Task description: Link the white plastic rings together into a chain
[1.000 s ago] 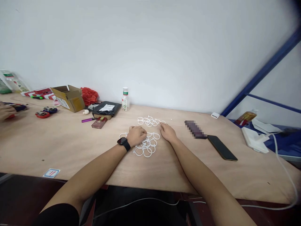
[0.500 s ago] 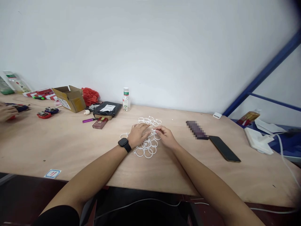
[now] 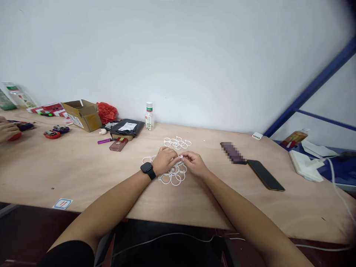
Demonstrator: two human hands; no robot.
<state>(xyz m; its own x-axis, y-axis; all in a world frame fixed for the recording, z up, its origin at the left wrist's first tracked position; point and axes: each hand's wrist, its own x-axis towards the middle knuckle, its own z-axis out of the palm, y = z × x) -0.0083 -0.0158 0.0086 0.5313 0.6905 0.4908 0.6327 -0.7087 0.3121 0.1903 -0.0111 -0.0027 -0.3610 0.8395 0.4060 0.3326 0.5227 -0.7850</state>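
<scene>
Several white plastic rings with small tabs (image 3: 175,180) lie overlapping on the table under and in front of my hands. Beyond my fingers is a second, smaller cluster of white rings (image 3: 178,143). My right hand (image 3: 197,164) pinches a white ring (image 3: 181,157) by its tab between thumb and fingertips. My left hand (image 3: 164,160), with a black watch on its wrist, is closed on the same ring from the left, thumb and index finger meeting at it. Much of this ring is hidden behind the fingers.
A clear bottle (image 3: 149,116) stands by the wall. Left of it are a black parcel (image 3: 127,128), a dark red box (image 3: 118,144) and an open carton (image 3: 83,115). Two phones, one pixelated (image 3: 233,152), one black (image 3: 265,175), lie right. Another person's hand (image 3: 7,131) is far left.
My left hand has drawn in from above the rings and its fingers have closed at the ring in my right hand. My right hand has shifted slightly toward me.
</scene>
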